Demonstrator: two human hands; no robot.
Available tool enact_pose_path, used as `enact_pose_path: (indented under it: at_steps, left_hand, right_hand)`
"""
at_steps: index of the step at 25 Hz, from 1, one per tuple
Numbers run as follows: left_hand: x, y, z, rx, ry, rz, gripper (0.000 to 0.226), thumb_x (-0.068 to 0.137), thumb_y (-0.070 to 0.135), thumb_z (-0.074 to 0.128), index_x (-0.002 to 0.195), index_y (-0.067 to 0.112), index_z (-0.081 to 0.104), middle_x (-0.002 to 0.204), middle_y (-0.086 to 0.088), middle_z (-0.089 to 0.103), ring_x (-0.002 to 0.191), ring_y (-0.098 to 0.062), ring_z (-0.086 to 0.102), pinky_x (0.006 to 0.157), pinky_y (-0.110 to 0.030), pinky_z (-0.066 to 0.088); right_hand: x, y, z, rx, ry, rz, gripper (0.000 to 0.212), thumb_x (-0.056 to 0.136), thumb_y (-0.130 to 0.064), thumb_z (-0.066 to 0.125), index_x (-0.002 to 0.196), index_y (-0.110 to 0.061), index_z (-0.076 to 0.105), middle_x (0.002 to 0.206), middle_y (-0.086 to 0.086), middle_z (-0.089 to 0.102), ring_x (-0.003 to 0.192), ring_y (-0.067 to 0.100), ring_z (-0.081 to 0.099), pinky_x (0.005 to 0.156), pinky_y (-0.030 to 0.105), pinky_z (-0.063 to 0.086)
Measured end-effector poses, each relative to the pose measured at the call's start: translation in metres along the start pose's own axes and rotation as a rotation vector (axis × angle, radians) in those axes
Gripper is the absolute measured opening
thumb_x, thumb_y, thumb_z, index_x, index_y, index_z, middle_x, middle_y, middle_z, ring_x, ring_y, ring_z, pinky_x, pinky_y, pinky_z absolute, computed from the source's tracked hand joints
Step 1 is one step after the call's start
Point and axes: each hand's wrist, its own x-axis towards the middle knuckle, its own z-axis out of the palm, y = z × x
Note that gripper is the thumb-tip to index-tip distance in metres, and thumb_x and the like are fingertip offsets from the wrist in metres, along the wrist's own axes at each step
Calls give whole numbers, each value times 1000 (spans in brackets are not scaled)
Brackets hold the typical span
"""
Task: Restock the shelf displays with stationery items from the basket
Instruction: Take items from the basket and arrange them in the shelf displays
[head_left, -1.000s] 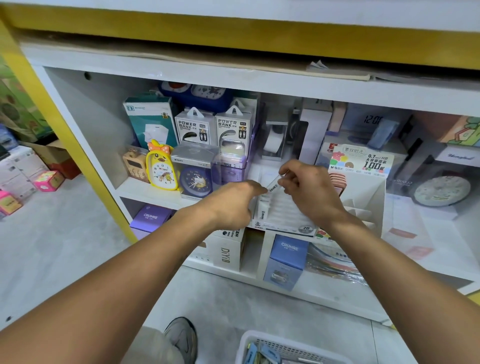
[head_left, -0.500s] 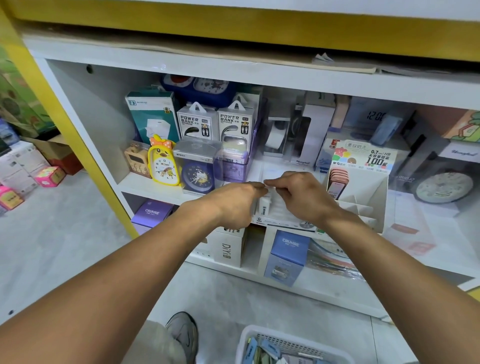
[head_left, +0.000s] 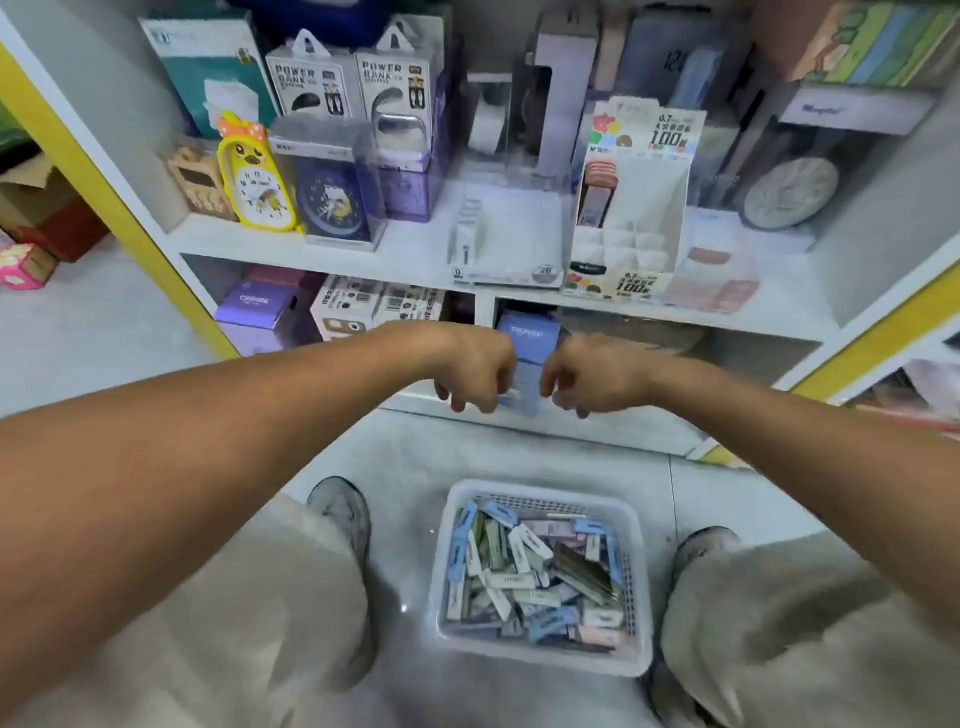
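Observation:
A white plastic basket (head_left: 638, 597) stands on the floor between my feet, holding several small boxed stationery items in blue, white and pink. On the middle shelf lies a flat white display tray (head_left: 519, 244) with a short row of small white boxes (head_left: 466, 234) along its left side. My left hand (head_left: 475, 371) and my right hand (head_left: 592, 374) hang side by side in front of the lower shelf, above the basket. The fingers of both curl loosely downward and hold nothing.
A cardboard display stand (head_left: 631, 208) marked 0.7 and 100 stands right of the tray. Clocks (head_left: 257, 182) and power bank boxes (head_left: 311, 85) fill the shelf's left side. A blue box (head_left: 527, 332) sits on the lower shelf behind my hands. My shoes (head_left: 340, 512) flank the basket.
Both hands have left the display tray on the shelf and dropped toward the basket, holding nothing now. The view has tilted down, so the basket shows in full.

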Motion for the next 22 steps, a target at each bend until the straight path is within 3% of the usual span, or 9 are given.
enact_pose_path:
  at_steps: [2,4,6,7,9,10,12,16,22]
  left_hand:
    - [16,8,40,-18,-138,-39,24,86,14,65,109,7,63,67,-2,62,56,-18,65,49,-28,52]
    - [32,12,82,-18,-157,-94,12,86,12,64,90,1,63,66,-8,59,54,-22,64,53,-32,57]
    - [47,14,129,-7,-196,-145,20,86,11,64,71,1,56,65,-8,56,54,-22,60,58,-33,56]
    - [54,12,154,0,-218,-167,20,87,11,64,73,0,55,70,-9,57,58,-21,60,58,-30,52]
    - [66,7,198,9,-274,-195,15,90,11,60,98,-2,63,99,-14,66,86,-26,65,69,-28,49]
    - [73,2,217,4,-288,-212,23,92,10,57,109,-3,63,115,-17,64,102,-29,64,79,-30,50]
    - [81,-6,245,-41,-229,-242,32,94,9,52,122,-5,54,130,-23,53,114,-33,57,92,-37,49]
    - [101,-11,267,-118,-40,-308,43,91,6,54,131,-3,42,129,-21,46,114,-32,55,89,-39,49]
    - [127,-1,297,49,-3,-376,56,88,9,57,136,-12,35,122,-20,58,108,-30,61,87,-34,49]
  right_hand:
    - [-6,15,58,35,-227,84,22,90,-9,57,108,-12,70,78,1,73,70,16,71,66,24,55]
    - [-7,30,117,30,-288,137,26,90,-8,56,111,-4,71,99,13,73,87,25,73,77,33,59]
    - [-9,43,174,13,-268,184,28,93,-11,56,116,1,67,119,21,66,107,34,65,90,41,55]
    - [-11,51,201,15,-249,208,28,96,-12,55,118,1,64,122,21,63,111,35,62,92,41,54]
    - [-19,62,245,17,-230,251,26,97,-11,50,120,-2,58,123,20,61,114,35,60,92,40,52]
    - [-22,66,263,26,-226,282,27,97,-12,49,122,-4,56,125,19,60,115,35,59,94,40,52]
    - [-28,68,290,56,-194,362,32,97,-17,49,127,-9,52,129,15,58,117,32,59,94,40,51]
    - [-34,64,325,-21,-104,448,39,97,-25,48,134,-12,45,133,10,54,115,28,58,84,42,53]
    - [-19,60,339,88,17,538,32,101,-39,43,118,-14,53,117,6,61,106,22,57,80,37,54]
